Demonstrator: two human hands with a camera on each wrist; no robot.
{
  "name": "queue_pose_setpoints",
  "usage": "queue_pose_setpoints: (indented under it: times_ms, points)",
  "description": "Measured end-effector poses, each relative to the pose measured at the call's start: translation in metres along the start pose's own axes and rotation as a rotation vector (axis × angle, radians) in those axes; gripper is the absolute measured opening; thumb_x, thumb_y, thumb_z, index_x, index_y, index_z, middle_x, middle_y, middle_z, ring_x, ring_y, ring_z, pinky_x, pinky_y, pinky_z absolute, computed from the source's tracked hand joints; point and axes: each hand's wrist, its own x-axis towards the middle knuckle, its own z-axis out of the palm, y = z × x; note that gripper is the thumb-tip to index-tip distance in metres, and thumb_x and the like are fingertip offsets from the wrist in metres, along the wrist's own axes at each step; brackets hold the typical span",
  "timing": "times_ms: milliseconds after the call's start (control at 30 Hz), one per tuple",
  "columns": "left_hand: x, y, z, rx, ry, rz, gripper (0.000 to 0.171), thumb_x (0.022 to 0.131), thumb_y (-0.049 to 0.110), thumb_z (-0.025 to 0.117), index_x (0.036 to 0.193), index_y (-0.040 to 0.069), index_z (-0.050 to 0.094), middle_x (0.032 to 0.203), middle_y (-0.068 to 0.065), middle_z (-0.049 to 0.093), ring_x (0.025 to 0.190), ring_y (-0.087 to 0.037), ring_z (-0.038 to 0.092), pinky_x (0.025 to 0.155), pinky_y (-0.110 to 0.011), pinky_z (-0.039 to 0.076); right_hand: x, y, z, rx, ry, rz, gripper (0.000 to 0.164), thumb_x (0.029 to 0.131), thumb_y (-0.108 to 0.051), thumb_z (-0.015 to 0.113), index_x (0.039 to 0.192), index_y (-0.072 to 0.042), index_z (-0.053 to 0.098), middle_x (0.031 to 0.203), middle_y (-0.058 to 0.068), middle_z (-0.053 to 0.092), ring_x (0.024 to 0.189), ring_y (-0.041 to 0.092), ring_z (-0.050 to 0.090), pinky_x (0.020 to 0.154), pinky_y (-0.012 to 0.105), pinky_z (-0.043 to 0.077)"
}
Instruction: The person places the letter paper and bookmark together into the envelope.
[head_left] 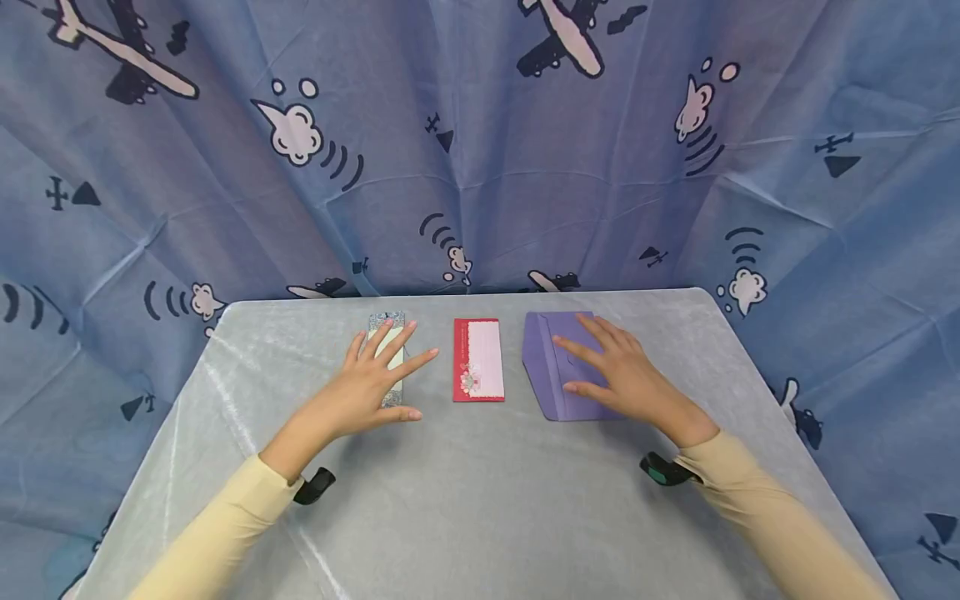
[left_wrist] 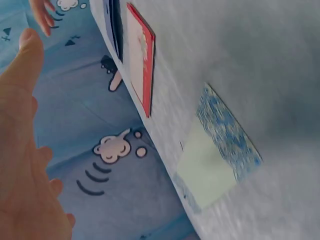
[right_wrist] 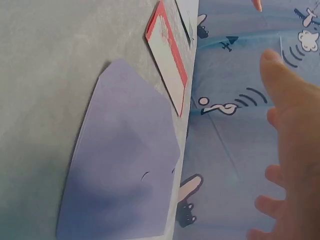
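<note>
My left hand [head_left: 365, 387] spreads its fingers above a narrow card with a blue-grey patterned border and pale green middle [left_wrist: 207, 162], partly covering it in the head view. Over on the right, my right hand [head_left: 628, 375] hovers with fingers spread above a purple envelope [head_left: 551, 367], whose pointed flap faces left. Between the hands lies a red card with a pale pink panel and flowers [head_left: 483, 360]. Both wrist views show the hands raised off the table, holding nothing. The envelope [right_wrist: 120, 150] carries the right hand's shadow.
A grey cloth-covered table [head_left: 480, 500] bears the three paper items in a row near its back edge. Behind it hangs a blue curtain [head_left: 480, 167] printed with planes and clouds. Dark bands [head_left: 315, 486] sit on both wrists, below the cream sleeves.
</note>
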Motion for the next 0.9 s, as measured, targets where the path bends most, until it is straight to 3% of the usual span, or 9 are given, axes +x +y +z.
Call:
queue_pose_setpoints:
  times_ms: [433, 633, 900]
  points:
    - [0.046, 0.027, 0.024, -0.165, -0.011, -0.035, 0.085, 0.089, 0.061, 0.060, 0.158, 0.041, 0.015, 0.169, -0.005, 0.000, 0.155, -0.037, -0.003, 0.118, -0.070, 0.005, 0.009, 0.018, 0.020, 0.073, 0.045, 0.120, 0.067, 0.090, -0.046, 0.068, 0.150, -0.025, 0.045, 0.159, 0.024, 0.029, 0.142, 0.052, 0.030, 0.109, 0.071, 0.027]
    - [0.072, 0.043, 0.038, -0.217, -0.029, -0.031, 0.082, 0.091, 0.060, 0.059, 0.158, 0.040, 0.015, 0.169, -0.007, 0.002, 0.155, -0.040, 0.000, 0.118, -0.069, 0.007, 0.019, 0.022, 0.031, 0.100, 0.010, 0.204, 0.069, 0.091, -0.049, 0.067, 0.151, -0.026, 0.043, 0.161, 0.025, 0.025, 0.145, 0.051, 0.026, 0.110, 0.072, 0.026]
    - [0.103, 0.064, 0.060, -0.281, -0.070, -0.034, 0.078, 0.094, 0.060, 0.054, 0.159, 0.034, 0.017, 0.169, -0.011, 0.001, 0.154, -0.044, 0.005, 0.118, -0.069, 0.012, 0.026, 0.024, 0.043, 0.095, -0.014, 0.233, 0.069, 0.091, -0.048, 0.066, 0.151, -0.022, 0.043, 0.159, 0.029, 0.026, 0.143, 0.054, 0.028, 0.109, 0.073, 0.027]
